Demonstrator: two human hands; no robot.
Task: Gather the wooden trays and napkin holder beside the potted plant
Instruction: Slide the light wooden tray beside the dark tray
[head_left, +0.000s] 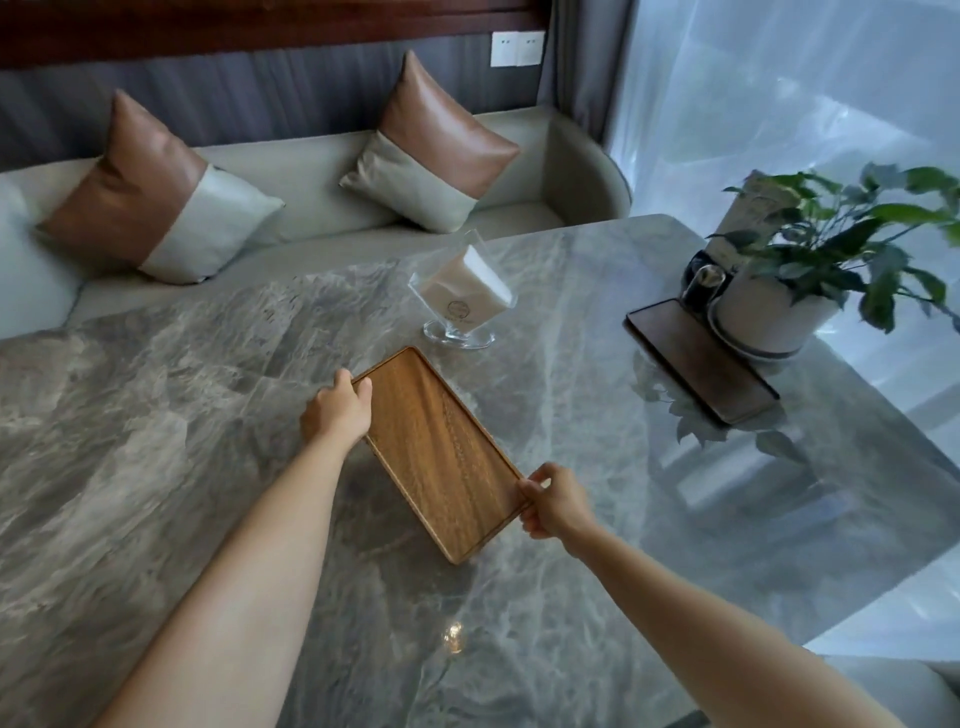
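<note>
Head view:
Light wooden tray (441, 452): centre of marble bench (156, 415), lying diagonally.
Left hand (337, 410): closed on tray's 10 o'clock edge.
Right hand (553, 501): pinching tray's 4 o'clock edge.
Napkin holder (462, 299): 12 o'clock of tray, apart.
Dark tray (698, 358): 2 o'clock, touching potted plant (779, 306).

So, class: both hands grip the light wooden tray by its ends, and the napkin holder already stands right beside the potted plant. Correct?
Not quite. The head view shows the napkin holder mid-table, well apart from the potted plant. The left hand and right hand do grip the light wooden tray by its ends.
</note>
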